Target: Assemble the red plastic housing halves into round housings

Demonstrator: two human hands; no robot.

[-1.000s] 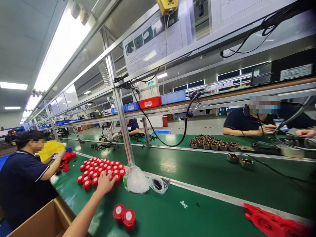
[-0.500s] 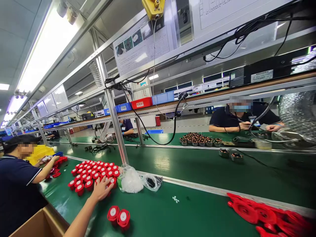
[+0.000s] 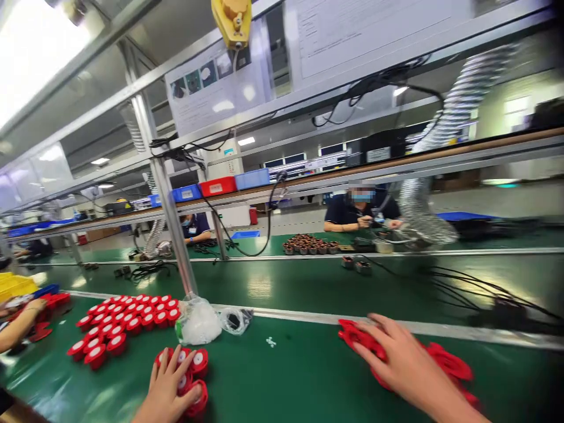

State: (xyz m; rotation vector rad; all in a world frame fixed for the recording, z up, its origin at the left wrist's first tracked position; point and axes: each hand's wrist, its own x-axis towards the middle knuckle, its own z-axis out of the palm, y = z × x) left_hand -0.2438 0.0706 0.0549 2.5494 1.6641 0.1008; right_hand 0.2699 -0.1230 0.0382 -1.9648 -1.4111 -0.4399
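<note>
My left hand (image 3: 170, 382) lies with fingers spread over a small cluster of red round parts with white centres (image 3: 199, 359), touching their tops. Further left stands a larger group of the same red parts (image 3: 132, 314), set close together. At the right, my right hand (image 3: 396, 355) reaches over a pile of flat red plastic parts (image 3: 447, 361), thumb and fingers apart around one of them. The hand covers much of that pile, so its fingertip contact is partly hidden.
A clear plastic bag of white material (image 3: 200, 320) and a small bag with a black item (image 3: 235, 320) sit by the metal strip. Small white bits (image 3: 270, 342) lie mid-bench. A metal post (image 3: 174, 235) rises behind. Co-workers sit at left and across.
The view has turned right. My left hand has moved from the large group to the small cluster nearer me, which now holds more parts. My right hand has come into view over the flat parts.
</note>
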